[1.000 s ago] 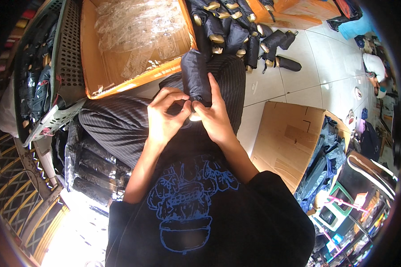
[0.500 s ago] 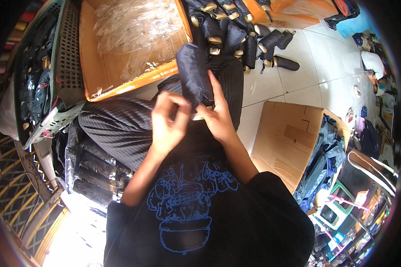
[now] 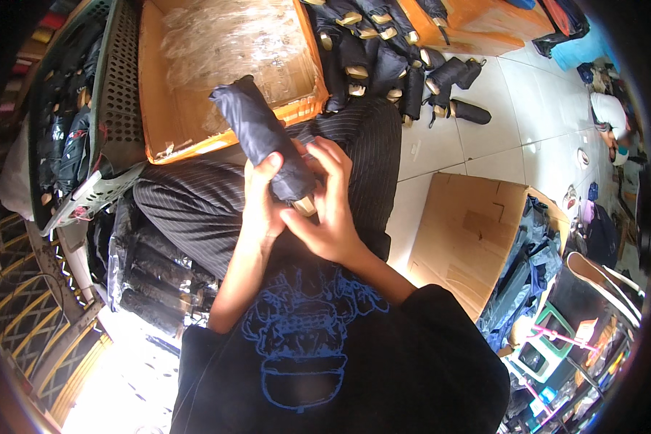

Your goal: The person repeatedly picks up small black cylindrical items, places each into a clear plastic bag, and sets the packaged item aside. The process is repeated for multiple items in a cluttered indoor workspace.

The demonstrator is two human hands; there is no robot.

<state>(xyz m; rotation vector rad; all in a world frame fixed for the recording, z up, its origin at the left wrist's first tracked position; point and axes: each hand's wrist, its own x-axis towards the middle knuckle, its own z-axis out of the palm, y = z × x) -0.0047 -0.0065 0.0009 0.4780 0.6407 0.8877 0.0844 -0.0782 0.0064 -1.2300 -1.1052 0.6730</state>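
Its pale end (image 3: 304, 207) partly covered by the right hand (image 3: 334, 217), the black bundle (image 3: 260, 134) is gripped by that hand and the left hand (image 3: 262, 199) at eleven o'clock of centre, over striped trousers (image 3: 195, 199), with tiled floor (image 3: 495, 134) at two o'clock, and now points toward eleven instead of nearly twelve.

Above the lap of black pinstriped cloth (image 3: 192, 206), near its edge at the torso, the bare left hand (image 3: 259, 206) is closed in a grip, its thumb laid upward. Just beside it, the bare right hand (image 3: 334, 217) is curled, its fingers bent and its thumb directed toward the left hand. Both bare forearms (image 3: 242, 282) are angled inward from short black fabric sleeves (image 3: 441, 322), the left forearm held more steeply.
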